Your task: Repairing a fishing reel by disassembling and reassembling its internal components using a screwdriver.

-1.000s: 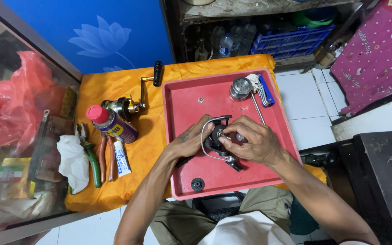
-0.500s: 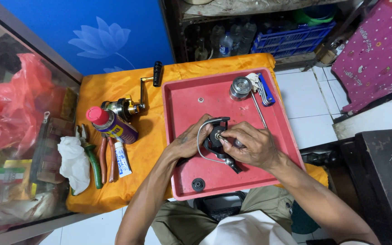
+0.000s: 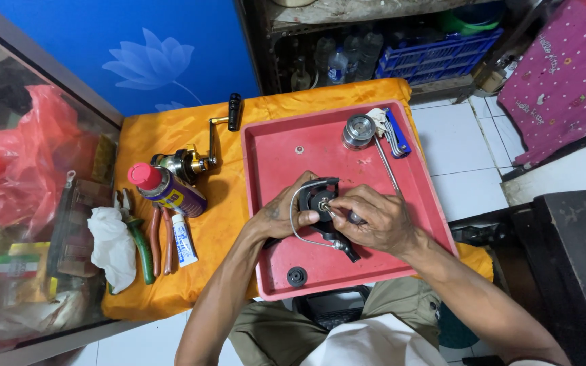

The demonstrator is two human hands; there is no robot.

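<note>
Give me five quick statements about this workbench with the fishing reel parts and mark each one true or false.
1. Both hands work over the red tray. True.
2. The left hand holds the spray can. False: it steadies the black reel body; the spray can lies on the orange cloth.
3. The right hand holds a thin tool at the reel body. True.
4. The silver spool lies outside the tray. False: it sits in the tray's far part.
5. The pliers lie beside a white rag. True.
</note>
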